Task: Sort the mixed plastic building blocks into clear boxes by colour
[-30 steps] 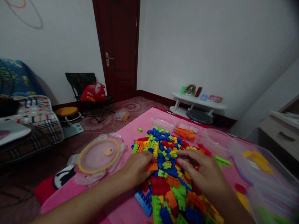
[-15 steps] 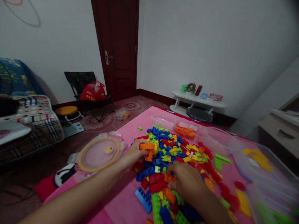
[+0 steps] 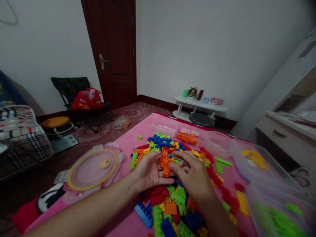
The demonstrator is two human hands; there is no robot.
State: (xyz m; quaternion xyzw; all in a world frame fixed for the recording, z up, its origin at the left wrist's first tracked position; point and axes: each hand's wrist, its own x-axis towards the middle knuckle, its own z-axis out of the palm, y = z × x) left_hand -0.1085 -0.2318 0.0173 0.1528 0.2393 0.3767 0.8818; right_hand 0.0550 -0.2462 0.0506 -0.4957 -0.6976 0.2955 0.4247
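Room: white walls, dark red door (image 3: 113,49), folding chair (image 3: 70,87), low white shelf (image 3: 201,107).
Surface: pink cover (image 3: 128,141) carrying brick pile (image 3: 172,200), round lid (image 3: 92,168), clear tubs (image 3: 249,161).
Held item: orange bricks (image 3: 165,163), above brick pile, between both hands.
Left hand (image 3: 148,171): fingers half curled, cupping orange bricks.
Right hand (image 3: 195,176): fingers pinching orange bricks.

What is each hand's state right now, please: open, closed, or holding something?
Left hand: cupped, holding orange bricks.
Right hand: closed, fingertips pinching the same orange bricks.
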